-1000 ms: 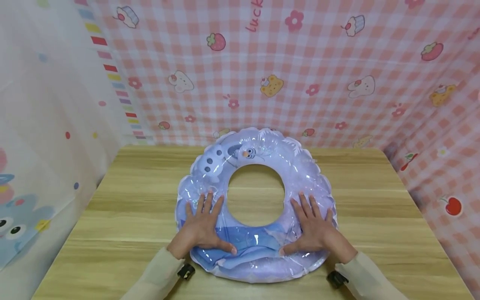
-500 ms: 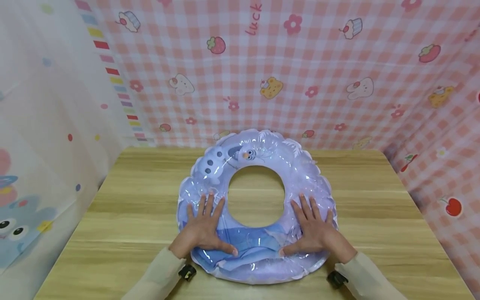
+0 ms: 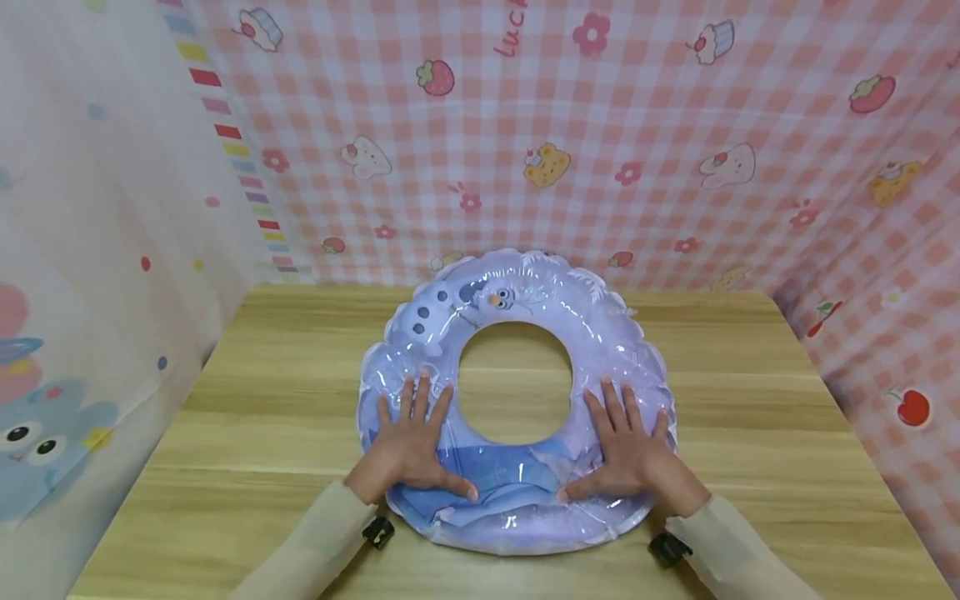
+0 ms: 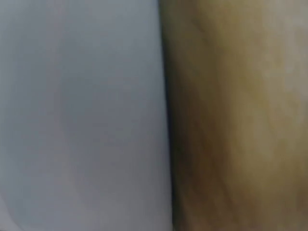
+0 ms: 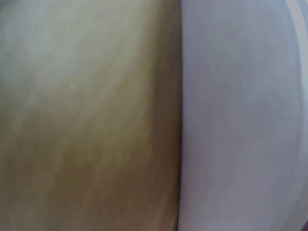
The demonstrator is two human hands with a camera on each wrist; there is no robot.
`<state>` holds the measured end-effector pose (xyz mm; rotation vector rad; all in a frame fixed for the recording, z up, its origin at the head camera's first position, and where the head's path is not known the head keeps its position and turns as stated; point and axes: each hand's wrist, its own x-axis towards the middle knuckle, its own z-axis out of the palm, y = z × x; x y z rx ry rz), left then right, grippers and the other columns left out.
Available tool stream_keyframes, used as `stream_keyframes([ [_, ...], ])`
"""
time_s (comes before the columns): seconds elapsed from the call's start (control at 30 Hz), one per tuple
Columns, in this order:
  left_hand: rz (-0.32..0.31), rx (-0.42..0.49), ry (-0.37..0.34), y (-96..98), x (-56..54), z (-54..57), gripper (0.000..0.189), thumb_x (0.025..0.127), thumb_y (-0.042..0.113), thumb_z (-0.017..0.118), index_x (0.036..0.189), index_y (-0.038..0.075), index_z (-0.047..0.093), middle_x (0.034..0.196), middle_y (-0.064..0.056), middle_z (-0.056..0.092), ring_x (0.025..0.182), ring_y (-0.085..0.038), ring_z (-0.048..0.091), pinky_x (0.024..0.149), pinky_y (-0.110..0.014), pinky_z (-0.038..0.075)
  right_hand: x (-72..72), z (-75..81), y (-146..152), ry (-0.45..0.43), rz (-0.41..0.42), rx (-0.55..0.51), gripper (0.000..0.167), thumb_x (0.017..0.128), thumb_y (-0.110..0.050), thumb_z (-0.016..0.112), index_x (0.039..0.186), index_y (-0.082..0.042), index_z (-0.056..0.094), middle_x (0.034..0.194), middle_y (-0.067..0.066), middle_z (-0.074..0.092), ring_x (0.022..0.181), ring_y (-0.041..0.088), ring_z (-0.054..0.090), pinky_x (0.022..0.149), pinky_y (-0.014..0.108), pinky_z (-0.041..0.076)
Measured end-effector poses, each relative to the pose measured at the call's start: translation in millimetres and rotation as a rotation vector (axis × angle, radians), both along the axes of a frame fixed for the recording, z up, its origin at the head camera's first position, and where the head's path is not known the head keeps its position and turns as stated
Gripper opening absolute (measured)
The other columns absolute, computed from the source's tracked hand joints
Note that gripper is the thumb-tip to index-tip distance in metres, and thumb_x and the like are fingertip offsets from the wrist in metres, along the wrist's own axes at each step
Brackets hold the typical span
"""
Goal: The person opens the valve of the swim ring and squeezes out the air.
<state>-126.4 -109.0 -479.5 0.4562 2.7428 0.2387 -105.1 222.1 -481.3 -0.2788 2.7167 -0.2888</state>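
Note:
A shiny purple-blue inflatable swim ring [image 3: 517,292] with a snowman print lies on the wooden table, its round hole showing the wood. My left hand [image 3: 412,442] rests on the ring's left near side, fingers spread and straight. On the right near side my right hand [image 3: 626,446] lies the same way, thumb pointing inward. Creases run across the near part of the ring between the two thumbs. The left wrist view shows only the blurred pale side of the ring [image 4: 86,115] close up; the right wrist view has the ring's side [image 5: 240,115] likewise.
The wooden table [image 3: 750,417] extends to both sides of the ring. Behind it hangs a pink checked curtain [image 3: 480,125], which continues down the right side. A white printed curtain [image 3: 112,208] hangs on the left. Small black wrist cameras [image 3: 378,532] sit under the sleeves.
Both hands keep their places on the swim ring, fingers spread. The whole head view has shifted slightly, so the scene sits a little higher and to the right.

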Motion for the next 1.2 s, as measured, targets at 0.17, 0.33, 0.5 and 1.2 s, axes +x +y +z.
stream_keyframes([
  [0.17, -0.001, -0.005, -0.02, 0.9, -2.8, -3.1, 0.157, 0.049, 0.091, 0.076, 0.167, 0.019, 0.003, 0.172, -0.021, -0.012, 0.159, -0.045, -0.009, 0.118, -0.079, -0.003, -1.4, -3.0, 2, -0.024, -0.008, 0.004, 0.154, 0.055, -0.093, 0.071, 0.166, -0.012, 0.003, 0.172, 0.02, -0.014, 0.157, 0.049, -0.013, 0.108, 0.088, -0.009],
  [0.33, -0.003, 0.047, 0.025, -2.5, 3.6, -10.8, 0.154, 0.048, 0.093, 0.075, 0.167, 0.018, 0.012, 0.172, -0.022, -0.004, 0.159, -0.047, -0.002, 0.118, -0.08, 0.001, 4.6, -8.4, 7, -0.003, -0.01, -0.058, 0.151, 0.055, -0.091, 0.073, 0.166, -0.012, 0.007, 0.173, 0.018, -0.011, 0.157, 0.048, -0.012, 0.108, 0.088, -0.009],
  [0.5, 0.014, 0.125, 0.075, -6.3, 6.2, -11.5, 0.146, 0.05, 0.089, 0.078, 0.165, 0.02, 0.021, 0.173, -0.021, 0.006, 0.159, -0.046, 0.004, 0.118, -0.08, 0.005, 10.2, -10.3, 14, 0.066, 0.002, -0.125, 0.145, 0.059, -0.089, 0.073, 0.166, -0.012, 0.013, 0.173, 0.019, -0.003, 0.157, 0.05, -0.005, 0.106, 0.09, -0.003],
  [1.2, 0.074, 0.42, 0.237, -30.6, -13.8, 40.1, 0.081, 0.091, 0.055, 0.072, 0.151, 0.006, 0.049, 0.159, -0.03, 0.038, 0.146, -0.051, 0.039, 0.111, -0.069, 0.041, -11.9, 44.8, 50, 0.233, 0.108, -0.355, 0.099, 0.085, -0.054, 0.079, 0.16, -0.009, 0.032, 0.167, 0.032, 0.016, 0.152, 0.059, 0.012, 0.116, 0.078, 0.018],
])
